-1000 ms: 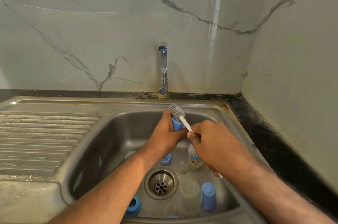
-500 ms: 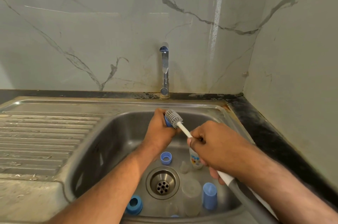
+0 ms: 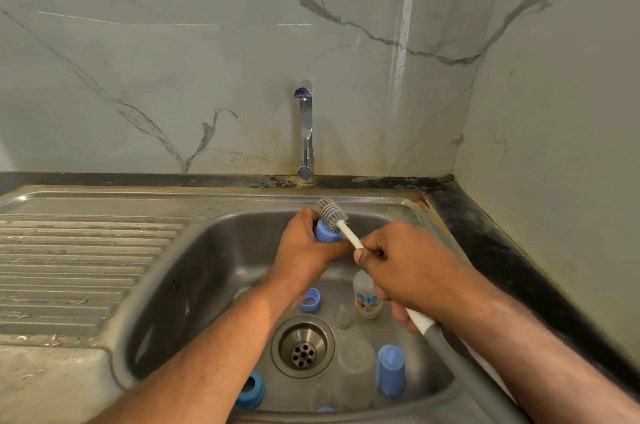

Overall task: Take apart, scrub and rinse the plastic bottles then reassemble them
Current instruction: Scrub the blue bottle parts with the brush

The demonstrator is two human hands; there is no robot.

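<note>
Two hands (image 3: 304,247) (image 3: 408,267), one brush (image 3: 332,214), five blue caps (image 3: 391,370), one tap (image 3: 305,132).

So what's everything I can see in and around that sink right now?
blue cap: 1, blue, gripped in the left hand over the sink
bottle brush: 1, grey bristles, white and grey handle, bristles against the blue cap
small bottle: 1, clear with a printed label, sink floor right of the drain
blue ring: 1, blue, sink floor above the drain
blue collar: 1, blue, near left of the sink floor
tall blue cap: 1, blue, upright, near right of the sink floor
clear parts: several, see-through, beside the drain; count unclear
drain: 1, steel, middle of the sink floor
sink: 1, steel
tap: 1, chrome, on the back wall
left hand: 1, holds the blue cap
right hand: 1, grips the brush handle
</note>
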